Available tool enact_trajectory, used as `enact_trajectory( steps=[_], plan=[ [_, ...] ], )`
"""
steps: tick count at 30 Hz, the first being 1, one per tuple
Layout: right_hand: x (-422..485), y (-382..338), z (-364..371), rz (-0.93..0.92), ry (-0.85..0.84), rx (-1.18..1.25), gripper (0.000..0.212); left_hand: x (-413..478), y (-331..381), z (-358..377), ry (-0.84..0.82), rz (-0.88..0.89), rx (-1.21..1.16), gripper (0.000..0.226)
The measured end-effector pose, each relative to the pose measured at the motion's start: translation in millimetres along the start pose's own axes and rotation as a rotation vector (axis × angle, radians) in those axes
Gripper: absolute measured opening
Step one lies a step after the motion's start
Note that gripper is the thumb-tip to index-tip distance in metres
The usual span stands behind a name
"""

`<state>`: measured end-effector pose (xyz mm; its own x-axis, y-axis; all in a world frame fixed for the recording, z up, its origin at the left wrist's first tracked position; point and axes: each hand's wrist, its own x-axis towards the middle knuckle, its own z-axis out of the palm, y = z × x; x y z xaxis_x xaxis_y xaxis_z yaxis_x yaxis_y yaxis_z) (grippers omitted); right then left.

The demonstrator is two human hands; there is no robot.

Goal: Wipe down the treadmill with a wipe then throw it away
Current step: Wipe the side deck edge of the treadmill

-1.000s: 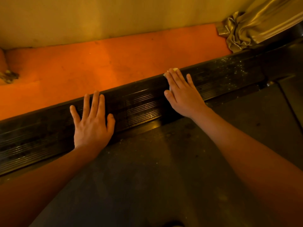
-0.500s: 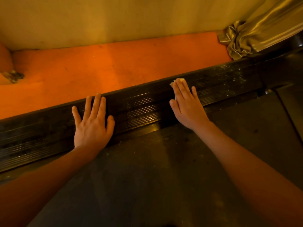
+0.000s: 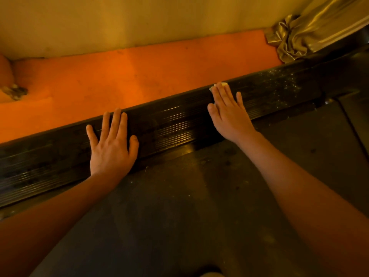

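The wipe [image 3: 220, 84] is pressed onto the ribbed treadmill side rail [image 3: 171, 124] under the straight fingers [image 3: 222, 94] of the right hand [image 3: 229, 114]; only its pale edge is seen past the fingertips. The left hand [image 3: 111, 145] is laid flat on the same rail, fingers released, nothing held. The orange floor [image 3: 119, 80] is seen beyond.

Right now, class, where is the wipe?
Head view, right of centre: the wipe lies under the right hand, pressed on the treadmill's side rail beside the orange floor.
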<state>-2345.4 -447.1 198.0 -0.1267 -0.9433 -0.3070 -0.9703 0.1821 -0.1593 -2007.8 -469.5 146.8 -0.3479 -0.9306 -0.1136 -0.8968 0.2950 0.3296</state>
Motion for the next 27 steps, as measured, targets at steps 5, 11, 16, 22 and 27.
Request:
enact_trajectory(
  steps=[5,11,16,22,27],
  plan=[
    [-46.5,17.2,17.2,-0.007,0.034,-0.028,0.068,0.0,-0.1,1.3,0.006,0.007,0.000,0.070],
    [-12.8,27.9,1.6,-0.033,0.027,-0.155,0.070,-0.5,1.9,1.0,0.001,0.004,0.010,0.071],
    [-5.1,13.8,4.7,0.032,0.063,-0.082,0.070,-0.9,3.3,-0.3,-0.009,-0.008,0.003,0.072],
    [-25.1,11.1,22.4,0.044,0.092,-0.023,0.068,-0.9,4.1,-4.8,-0.020,-0.012,-0.042,0.065],
    [-25.4,15.4,20.8,0.012,0.124,-0.056,0.069,18.7,73.8,-11.8,-0.003,0.217,-0.163,0.058]
  ],
)
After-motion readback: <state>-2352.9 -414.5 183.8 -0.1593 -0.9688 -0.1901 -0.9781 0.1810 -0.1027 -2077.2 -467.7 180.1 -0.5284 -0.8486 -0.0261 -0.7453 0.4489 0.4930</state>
